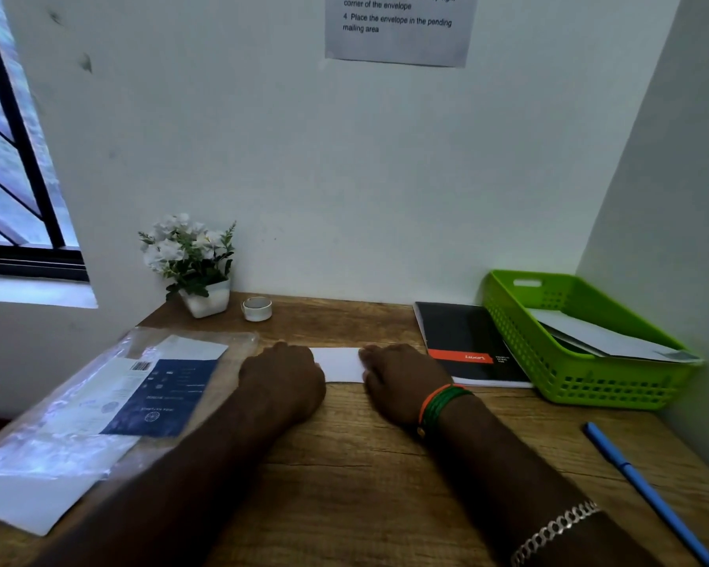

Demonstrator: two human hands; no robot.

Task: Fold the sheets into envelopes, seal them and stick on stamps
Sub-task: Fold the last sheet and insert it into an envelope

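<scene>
Over on the left of the desk we've got one clear plastic packet of paper, one potted plant and one roll of tape behind it. Now to the action: our left hand lies knuckles-up on the left end of the folded white sheet, which sits mid-desk. Our right hand covers the other end. Both hands press down on it, though we can't tell how far either grip is curled, fingertips hidden. We judge this is the creasing step, so we'd want edges lined up square and the fold rubbed flat outward. Moving right: one black notebook, one green basket holding what looks like a couple of envelopes, and one blue pen.
</scene>
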